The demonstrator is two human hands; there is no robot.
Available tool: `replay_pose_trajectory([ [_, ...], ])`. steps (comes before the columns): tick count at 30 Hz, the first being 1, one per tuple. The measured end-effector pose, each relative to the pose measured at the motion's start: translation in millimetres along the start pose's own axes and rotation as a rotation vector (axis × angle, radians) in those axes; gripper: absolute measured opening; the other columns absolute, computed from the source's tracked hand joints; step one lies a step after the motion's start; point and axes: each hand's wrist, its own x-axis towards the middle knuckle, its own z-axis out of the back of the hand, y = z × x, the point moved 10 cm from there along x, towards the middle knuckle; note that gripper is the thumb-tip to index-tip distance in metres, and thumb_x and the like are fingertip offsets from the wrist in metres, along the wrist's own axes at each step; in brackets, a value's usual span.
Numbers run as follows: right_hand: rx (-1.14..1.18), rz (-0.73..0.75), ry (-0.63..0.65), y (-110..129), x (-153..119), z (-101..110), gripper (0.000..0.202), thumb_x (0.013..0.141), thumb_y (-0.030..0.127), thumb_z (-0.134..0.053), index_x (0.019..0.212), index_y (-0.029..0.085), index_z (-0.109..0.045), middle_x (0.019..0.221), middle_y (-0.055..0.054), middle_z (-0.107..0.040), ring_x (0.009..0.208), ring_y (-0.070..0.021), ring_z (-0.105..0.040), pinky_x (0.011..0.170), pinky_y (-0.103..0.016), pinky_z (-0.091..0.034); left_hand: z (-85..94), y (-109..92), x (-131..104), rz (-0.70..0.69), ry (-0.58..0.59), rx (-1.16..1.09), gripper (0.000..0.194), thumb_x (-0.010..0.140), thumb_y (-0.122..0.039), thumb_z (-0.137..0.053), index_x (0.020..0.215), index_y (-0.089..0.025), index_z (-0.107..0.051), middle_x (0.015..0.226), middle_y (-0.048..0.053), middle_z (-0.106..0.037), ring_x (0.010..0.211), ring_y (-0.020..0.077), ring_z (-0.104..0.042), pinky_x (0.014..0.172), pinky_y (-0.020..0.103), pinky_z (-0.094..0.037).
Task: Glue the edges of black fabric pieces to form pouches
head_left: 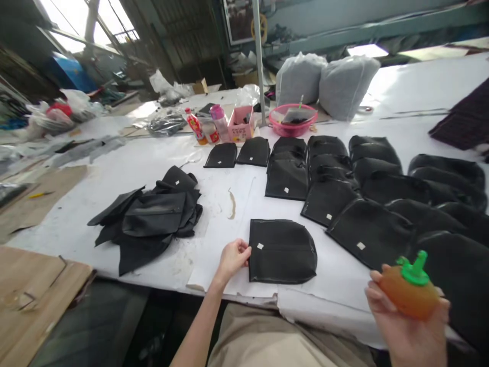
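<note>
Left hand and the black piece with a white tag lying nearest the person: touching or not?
Touching: in the head view, the left hand pinches the left edge of the black piece.

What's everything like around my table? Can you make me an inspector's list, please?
Surface: white table covering, scuffed, with a brown mark.
Job's things: flat black piece with a small pale tag; similar black pieces in overlapping rows; loose black pile; orange bottle, green top.
Clutter: pink basket, pink box, drink bottle.
Hands: left hand pinches the flat black piece's edge; right hand holds the orange bottle.
Cables: nothing seen.
Surroundings: metal pole, two stuffed grey bags, windows.
</note>
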Motion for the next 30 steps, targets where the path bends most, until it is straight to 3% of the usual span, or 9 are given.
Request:
replay_pose_trajectory([
  [4, -0.016, -0.025, -0.097, -17.3, 17.4, 36.8, 0.066, 0.050, 0.065, -0.093, 0.101, 0.026, -0.075, 0.096, -0.004, -0.070, 0.077, -0.0189, -0.061, 0.052, -0.026, -0.051, -1.4, -3.9, -9.1, 0.016, 0.036, -0.305, 0.037, 0.067, -0.043, -0.082, 0.068, -0.020, -0.053, 0.060, -0.003, -0.060, 0.053, 0.0123, -0.058, 0.049, 0.022, -0.046],
  [7, -0.014, -0.044, -0.137, -28.3, 28.6, 56.0, 0.065, 0.049, 0.065, -0.093, 0.100, 0.028, -0.075, 0.095, -0.004, -0.070, 0.079, -0.0215, -0.063, 0.054, -0.030, -0.053, 2.8, -15.2, -16.2, -0.019, 0.110, -0.582, 0.035, 0.070, -0.039, -0.083, 0.073, -0.018, -0.055, 0.065, -0.002, -0.062, 0.058, 0.0117, -0.059, 0.056, 0.022, -0.048],
  [10, 0.000, -0.048, -0.154, -34.2, 36.0, 67.1, 0.067, 0.050, 0.067, -0.091, 0.103, 0.029, -0.074, 0.100, -0.004, -0.070, 0.085, -0.0244, -0.064, 0.055, -0.032, -0.052, 21.3, -37.3, -16.9, -0.099, 0.119, -0.744, 0.026, 0.075, -0.036, -0.079, 0.084, -0.017, -0.063, 0.076, 0.003, -0.071, 0.069, 0.0170, -0.068, 0.065, 0.026, -0.054],
  [14, 0.002, -0.075, -0.099, -40.0, 41.8, 69.7, 0.066, 0.060, 0.071, -0.085, 0.110, 0.030, -0.073, 0.108, -0.006, -0.070, 0.089, -0.0264, -0.064, 0.059, -0.035, -0.052, 56.5, -77.9, -0.9, -0.203, 0.010, -0.814, 0.024, 0.073, -0.031, -0.073, 0.094, -0.019, -0.072, 0.094, 0.007, -0.078, 0.089, 0.0260, -0.074, 0.078, 0.035, -0.061],
  [18, -0.036, -0.104, -0.007, -45.2, 45.5, 67.2, 0.066, 0.067, 0.074, -0.077, 0.116, 0.029, -0.073, 0.110, -0.010, -0.069, 0.084, -0.0267, -0.062, 0.061, -0.039, -0.051, 89.6, -133.1, 37.1, -0.379, -0.103, -0.833, 0.023, 0.071, -0.024, -0.069, 0.092, -0.020, -0.074, 0.098, 0.006, -0.079, 0.100, 0.0268, -0.074, 0.085, 0.036, -0.062],
  [23, -0.044, -0.142, -0.052, -49.2, 47.7, 74.2, 0.069, 0.067, 0.078, -0.074, 0.113, 0.027, -0.074, 0.106, -0.011, -0.070, 0.082, -0.0267, -0.062, 0.057, -0.037, -0.053, 118.0, -202.5, 108.6, -0.608, -0.215, -0.830, 0.020, 0.067, -0.020, -0.064, 0.087, -0.020, -0.066, 0.091, 0.003, -0.076, 0.090, 0.0191, -0.073, 0.078, 0.028, -0.059],
  [26, -0.025, -0.190, -0.146, -52.8, 49.7, 87.9, 0.069, 0.063, 0.078, -0.075, 0.109, 0.027, -0.075, 0.107, -0.012, -0.070, 0.086, -0.0285, -0.064, 0.054, -0.035, -0.054, 124.7, -234.0, 155.9, -0.666, -0.297, -0.834, 0.014, 0.067, -0.020, -0.062, 0.081, -0.020, -0.057, 0.084, 0.002, -0.073, 0.085, 0.0167, -0.071, 0.079, 0.027, -0.058],
  [30, -0.022, -0.236, -0.178, -62.6, 57.7, 107.8, 0.070, 0.062, 0.080, -0.072, 0.111, 0.030, -0.075, 0.118, -0.013, -0.070, 0.097, -0.0346, -0.064, 0.055, -0.039, -0.056, 117.6, -267.6, 214.4, -0.678, -0.326, -0.850, 0.012, 0.071, -0.019, -0.057, 0.075, -0.022, -0.046, 0.077, 0.000, -0.068, 0.082, 0.0145, -0.070, 0.079, 0.026, -0.056],
])
